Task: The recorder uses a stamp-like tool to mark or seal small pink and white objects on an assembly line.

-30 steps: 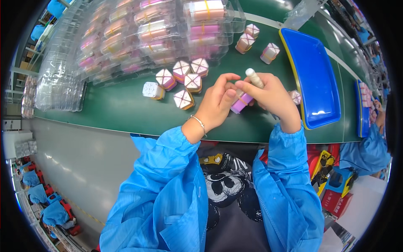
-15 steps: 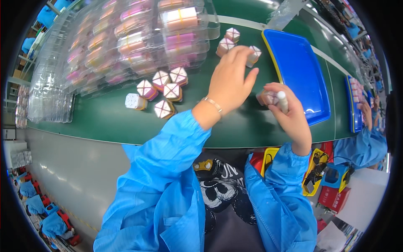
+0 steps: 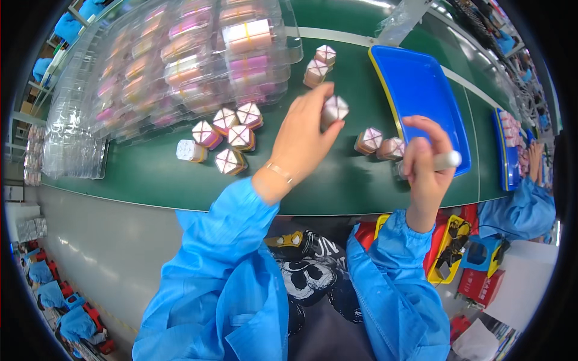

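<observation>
My left hand (image 3: 304, 135) holds a small hexagonal box (image 3: 334, 110) with a white crossed top, lifted above the green table (image 3: 150, 174). My right hand (image 3: 424, 159) grips a short silver cylinder (image 3: 447, 160) near the table's front edge. Two similar boxes (image 3: 379, 143) stand between my hands, just left of the right hand. A cluster of several boxes (image 3: 229, 135) sits to the left of my left hand, with a lone white one (image 3: 188, 150) beside it. Two more boxes (image 3: 318, 65) stand further back.
Stacks of clear plastic trays (image 3: 180, 60) filled with pink and yellow boxes cover the back left. A blue tray (image 3: 421, 90) lies at the right. Another person in a blue sleeve (image 3: 521, 207) works at far right. Yellow and red bins (image 3: 457, 253) sit below the table.
My left hand has picked up a box from the back and drawn it toward me. My right hand has shifted right with the silver cylinder, and two boxes now stand beside it.
</observation>
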Available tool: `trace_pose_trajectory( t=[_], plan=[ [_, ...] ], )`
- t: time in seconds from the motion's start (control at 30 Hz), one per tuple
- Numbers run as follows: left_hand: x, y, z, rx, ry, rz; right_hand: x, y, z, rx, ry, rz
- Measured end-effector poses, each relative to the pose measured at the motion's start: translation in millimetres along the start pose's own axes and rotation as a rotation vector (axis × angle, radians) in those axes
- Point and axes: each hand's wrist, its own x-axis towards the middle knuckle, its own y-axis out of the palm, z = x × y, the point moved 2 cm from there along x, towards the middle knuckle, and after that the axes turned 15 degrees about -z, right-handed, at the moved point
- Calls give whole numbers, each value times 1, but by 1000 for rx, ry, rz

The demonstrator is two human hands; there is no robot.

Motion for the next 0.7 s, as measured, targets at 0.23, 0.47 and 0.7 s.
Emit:
trace_pose_trajectory(
  t=[0.23, 0.47, 0.7],
  plan=[
    [-58, -47, 8, -119, -138, 230, 3, 56, 2, 801, -14, 208],
    [-61, -43, 8, -73, -78, 240, -13, 98, -7, 520, 72, 453],
    [-64, -40, 10, -70, -3, 145, -23, 105, 0, 454, 120, 555]
  ],
)
